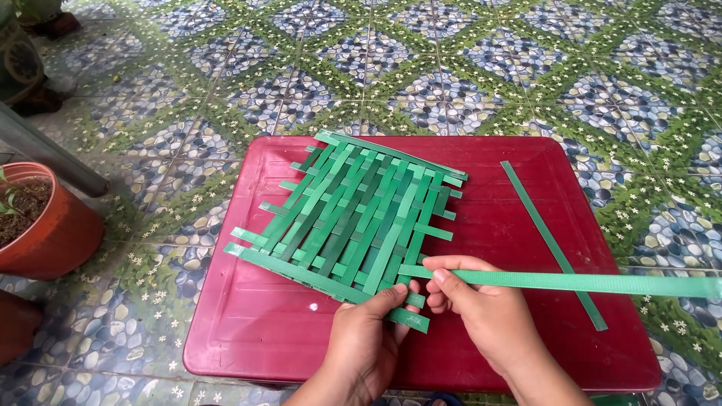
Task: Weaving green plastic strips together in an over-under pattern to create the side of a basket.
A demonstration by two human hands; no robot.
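**Green strapping, half woven, on a red tray**

Green plastic strips make up the woven mat [361, 214] lying at the centre of the frame on an upturned red tray [256, 331], which gives you a flat, raised surface above the patterned floor tiles [451, 68].

From the head view, your left hand [368, 342] presses fingers and thumb together on the mat's lower edge, seemingly to keep the weave from shifting. Your right hand [481, 308] pinches the near end of a long loose strip [571, 282], held level at the mat's lower right corner; its far end runs out of the frame at the right. A spare strip [553, 244] lies diagonally on the tray, right of the mat. A terracotta pot [45, 225] is cut off at the left edge. Both wrists leave the frame at the bottom.
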